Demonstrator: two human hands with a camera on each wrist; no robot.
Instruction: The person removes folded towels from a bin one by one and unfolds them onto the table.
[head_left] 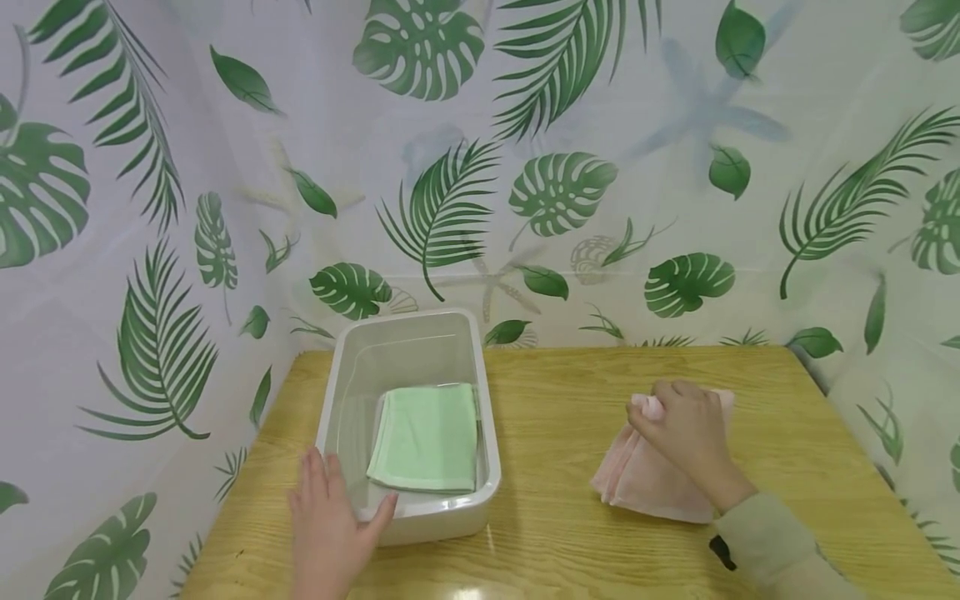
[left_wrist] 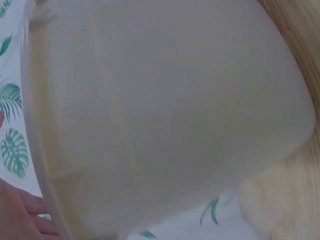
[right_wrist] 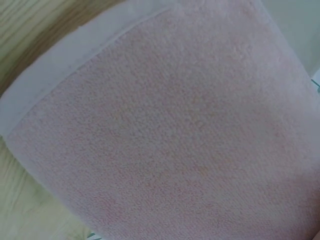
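My right hand (head_left: pixel 692 429) grips a folded pink towel (head_left: pixel 652 479) by its bunched top, over the right side of the table. In the right wrist view the towel (right_wrist: pixel 170 125) fills most of the picture, with a pale hemmed edge. My left hand (head_left: pixel 330 521) rests with spread fingers on the near left rim of a light grey plastic basin (head_left: pixel 491 450). Inside the basin lies a folded light green towel (head_left: pixel 427 437). The left wrist view shows the basin's outer wall (left_wrist: pixel 175 110) close up, with fingers (left_wrist: pixel 25 212) at its rim.
The basin stands on the left part of a wooden table (head_left: pixel 555 433). A white sheet (head_left: pixel 585 108) printed with green leaves hangs behind and along both sides. Table surface lies between the basin and the pink towel.
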